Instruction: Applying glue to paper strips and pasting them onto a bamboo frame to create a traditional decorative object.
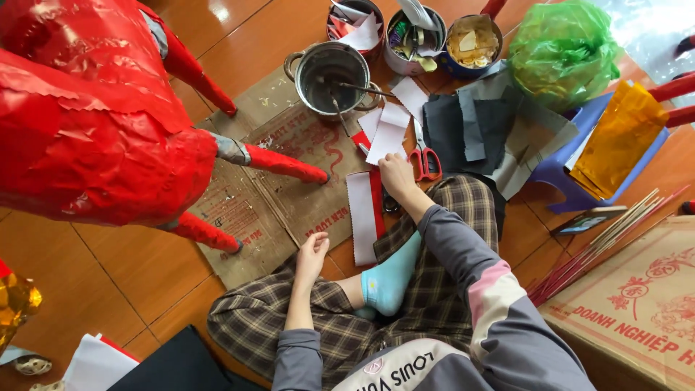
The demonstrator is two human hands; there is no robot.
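I sit cross-legged on the floor in plaid trousers and a light blue sock. My right hand (397, 176) reaches forward and rests on the top end of a red and white paper strip (364, 216) lying on flattened cardboard (286, 195); whether it grips the strip I cannot tell. Red-handled scissors (424, 159) lie just right of that hand. White paper pieces (387, 134) lie just beyond it. My left hand (311, 255) rests loosely on my knee, fingers apart, holding nothing. A large red paper animal figure (94, 123) stands on pointed legs at the left.
A metal pot (334, 72) with a stick in it stands ahead; behind it are three containers of scraps. Grey and black fabric pieces (481, 130), a green plastic bag (563, 51), a blue stool with gold foil (615, 141), thin sticks (601, 242) and a cardboard box (637, 304) lie right.
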